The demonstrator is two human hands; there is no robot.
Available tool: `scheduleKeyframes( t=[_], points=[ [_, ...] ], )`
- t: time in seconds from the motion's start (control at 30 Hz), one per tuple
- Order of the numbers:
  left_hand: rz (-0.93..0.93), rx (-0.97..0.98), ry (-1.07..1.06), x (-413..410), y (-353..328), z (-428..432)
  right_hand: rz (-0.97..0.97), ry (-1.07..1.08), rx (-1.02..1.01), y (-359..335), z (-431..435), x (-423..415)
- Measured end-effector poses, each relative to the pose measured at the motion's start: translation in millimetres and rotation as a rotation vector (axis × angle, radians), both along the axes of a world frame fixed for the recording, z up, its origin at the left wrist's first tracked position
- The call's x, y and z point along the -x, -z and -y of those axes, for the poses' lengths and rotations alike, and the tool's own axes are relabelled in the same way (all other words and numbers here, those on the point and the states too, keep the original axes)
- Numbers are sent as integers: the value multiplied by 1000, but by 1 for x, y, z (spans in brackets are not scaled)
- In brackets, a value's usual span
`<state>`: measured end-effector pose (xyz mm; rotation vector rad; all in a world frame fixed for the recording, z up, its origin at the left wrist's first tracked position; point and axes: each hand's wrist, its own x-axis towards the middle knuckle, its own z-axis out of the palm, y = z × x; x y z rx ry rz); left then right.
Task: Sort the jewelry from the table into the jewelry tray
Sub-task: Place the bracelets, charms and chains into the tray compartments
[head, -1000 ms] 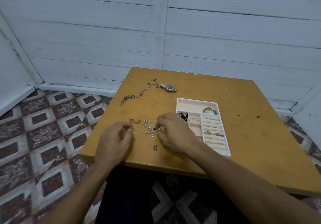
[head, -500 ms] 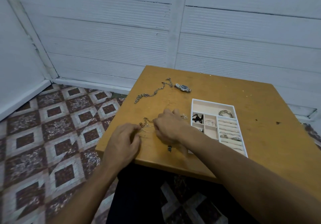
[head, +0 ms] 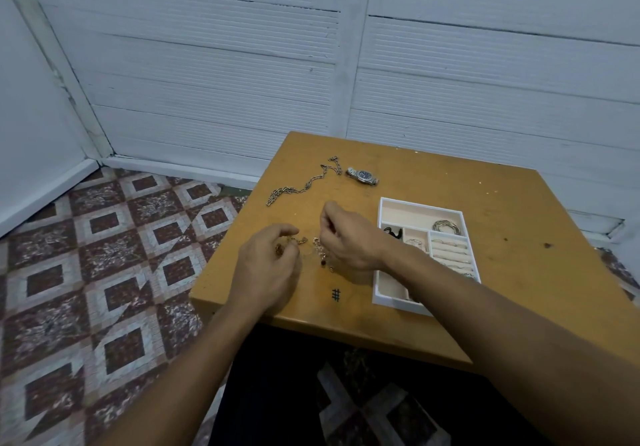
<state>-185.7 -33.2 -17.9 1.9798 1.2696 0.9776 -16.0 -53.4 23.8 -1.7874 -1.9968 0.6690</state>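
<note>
At the near edge of the worn orange-brown wooden worktop (head: 519, 238), just past a small black hash mark inked on the wood (head: 336, 295), a seated person works w/ both hands on a tangle of thin gold and silver chains with small pendants (head: 318, 250). L hand (head: 266, 262) has its fingers curled, thumb and forefinger pinching one end of the tangle. R hand (head: 349, 238), fingertips bunched and pointing down, looks to pinch the other end, tho the strand itself is too fine to make out. The tangle lies on the wood btwn the two hands, outside the white plastic jewelry tray with cream-lined compartments (head: 398, 302), which sits just beyond the R hand, its near side partly hidden by the R forearm. Tray holds a coiled silver bangle (head: 445, 227) at its far right, a small black piece (head: 393, 232) in a small cell, and rings in the padded cream ring rolls (head: 450, 251). Farther back, a long silver link chain (head: 304, 186) and, just beside its far end, a silver wristwatch with a dark blue dial (head: 362, 175) lie loose on the wood. Step in hand, by the look of it: teasing the knotted chains apart. Next move prob. calls for a gentle two-handed pull to free one pc, then a short carry to an open compartment. White slatted wall (head: 207, 82) behind.
</note>
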Motion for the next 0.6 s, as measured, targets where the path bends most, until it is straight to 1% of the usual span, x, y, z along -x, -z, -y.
scheduleKeyframes(
  t=[0.13,0.3,0.4,0.47,0.6],
  points=[
    [73,54,20,-17,-8,2,-95,58,-45,-9,1,-8],
    [165,142,43,-27,-9,6,-298,96,-19,-15,-1,-16],
    [195,165,63,-31,-7,6,-387,112,-11,-25,1,-18],
    [209,172,69,-32,-7,5,-416,116,-5,-31,2,-18],
    [208,180,73,-37,-7,3,-384,102,-19,-38,2,-21]
  ],
)
